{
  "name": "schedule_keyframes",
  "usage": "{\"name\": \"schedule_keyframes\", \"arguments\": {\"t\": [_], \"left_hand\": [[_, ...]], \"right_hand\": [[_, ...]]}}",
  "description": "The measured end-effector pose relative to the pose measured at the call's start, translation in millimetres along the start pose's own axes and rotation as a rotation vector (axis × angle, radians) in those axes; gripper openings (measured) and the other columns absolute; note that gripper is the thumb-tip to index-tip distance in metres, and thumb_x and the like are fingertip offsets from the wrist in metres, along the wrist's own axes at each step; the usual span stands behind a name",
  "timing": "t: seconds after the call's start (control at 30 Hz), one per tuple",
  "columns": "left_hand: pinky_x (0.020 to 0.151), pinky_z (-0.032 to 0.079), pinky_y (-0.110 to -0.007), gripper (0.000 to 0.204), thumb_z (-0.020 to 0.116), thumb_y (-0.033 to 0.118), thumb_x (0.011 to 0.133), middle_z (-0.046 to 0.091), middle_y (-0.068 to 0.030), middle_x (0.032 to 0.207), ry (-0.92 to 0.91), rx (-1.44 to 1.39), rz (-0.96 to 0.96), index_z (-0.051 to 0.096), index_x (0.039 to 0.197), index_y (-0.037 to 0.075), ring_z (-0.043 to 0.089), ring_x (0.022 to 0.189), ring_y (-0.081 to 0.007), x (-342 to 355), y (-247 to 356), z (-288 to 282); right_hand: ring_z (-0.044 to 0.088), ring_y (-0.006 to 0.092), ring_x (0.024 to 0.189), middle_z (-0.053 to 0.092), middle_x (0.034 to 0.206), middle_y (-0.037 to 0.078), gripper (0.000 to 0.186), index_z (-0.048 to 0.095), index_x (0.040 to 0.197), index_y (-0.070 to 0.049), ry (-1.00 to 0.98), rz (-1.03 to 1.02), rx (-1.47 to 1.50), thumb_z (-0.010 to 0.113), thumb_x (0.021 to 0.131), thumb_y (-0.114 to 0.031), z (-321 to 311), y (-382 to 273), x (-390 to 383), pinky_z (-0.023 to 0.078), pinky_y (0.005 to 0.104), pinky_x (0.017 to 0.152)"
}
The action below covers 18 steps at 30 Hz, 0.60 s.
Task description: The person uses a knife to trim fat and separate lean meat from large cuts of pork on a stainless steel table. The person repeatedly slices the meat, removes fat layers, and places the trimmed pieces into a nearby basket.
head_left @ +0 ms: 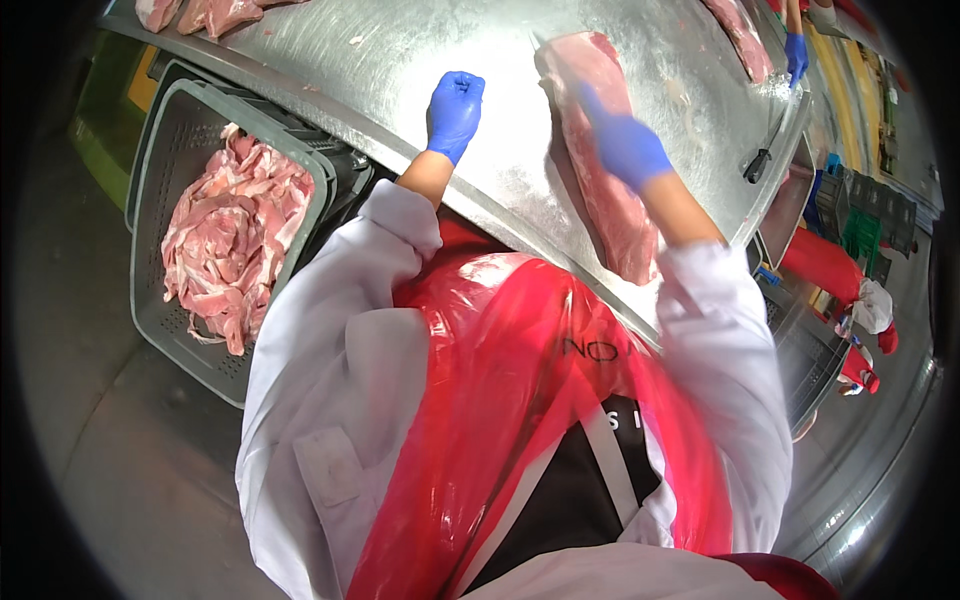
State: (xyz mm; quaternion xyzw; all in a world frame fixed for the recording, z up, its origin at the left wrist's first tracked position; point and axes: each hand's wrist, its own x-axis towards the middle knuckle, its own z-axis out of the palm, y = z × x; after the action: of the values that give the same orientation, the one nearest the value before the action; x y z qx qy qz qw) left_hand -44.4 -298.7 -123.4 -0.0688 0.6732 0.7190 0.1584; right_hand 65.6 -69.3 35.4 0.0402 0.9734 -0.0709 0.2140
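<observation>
Right hand (625, 148) lies, seemingly flat though blurred, on the long pork cut (600, 160) running away along the steel table (400, 60), left hand (455, 112) fisted empty beside it.

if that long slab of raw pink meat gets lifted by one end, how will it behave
The long slab of raw pink meat would probably sag and bend, since it looks soft and boneless. Its wet sheen and the smooth wet steel table suggest it slides easily. Its thickness hints at weight, so the blue-gloved right hand on it may need the left hand.

Bare steel table (420, 60) between hands, long meat slab (600, 150) blocking right, knife (765, 150) beyond
</observation>
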Motion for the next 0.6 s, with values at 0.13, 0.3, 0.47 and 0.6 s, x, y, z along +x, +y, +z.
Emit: {"name": "schedule_keyframes", "arguments": {"t": [0.13,0.3,0.47,0.6], "left_hand": [[0.074,0.052,-0.031,0.029,0.071,0.030,0.089,0.071,-0.0079,0.085,0.012,0.147,-0.049,0.065,0.100,0.003,0.067,0.077,-0.0181,9.7,7.4,8.6],[0.077,0.051,-0.038,0.047,0.068,0.042,0.089,0.071,-0.0160,0.091,-0.369,0.547,-0.211,0.068,0.098,-0.005,0.068,0.085,-0.0267,15.3,61.6,80.5],[0.067,0.050,-0.032,0.026,0.064,0.023,0.091,0.069,-0.0099,0.082,-0.222,0.151,-0.215,0.068,0.090,-0.002,0.064,0.074,-0.0180,25.7,18.0,89.0],[0.063,0.049,-0.030,0.018,0.063,0.017,0.091,0.067,-0.0074,0.078,-0.238,0.071,-0.256,0.068,0.087,0.000,0.061,0.069,-0.0141,19.4,25.9,88.1]], "right_hand": [[0.064,0.0310,0.057,0.071,0.087,0.019,0.080,0.023,0.160,-0.027,-0.287,0.061,0.345,0.056,0.091,-0.006,-64.8,8.7,-111.9,0.053,0.0431,0.061],[0.052,0.0138,0.056,0.068,0.080,0.011,0.080,0.024,0.160,-0.027,-0.031,0.403,0.643,0.054,0.091,-0.001,-100.0,-3.9,-109.6,0.052,0.0335,0.059],[0.069,0.0359,0.072,0.071,0.092,0.023,0.080,0.021,0.160,-0.032,0.243,0.177,0.400,0.056,0.091,-0.010,-38.3,4.0,-38.5,0.053,0.0461,0.070],[0.069,0.0423,0.078,0.070,0.093,0.024,0.076,0.017,0.160,-0.033,0.216,0.026,0.188,0.052,0.094,-0.017,-1.8,-11.0,23.2,0.054,0.0495,0.074]]}}
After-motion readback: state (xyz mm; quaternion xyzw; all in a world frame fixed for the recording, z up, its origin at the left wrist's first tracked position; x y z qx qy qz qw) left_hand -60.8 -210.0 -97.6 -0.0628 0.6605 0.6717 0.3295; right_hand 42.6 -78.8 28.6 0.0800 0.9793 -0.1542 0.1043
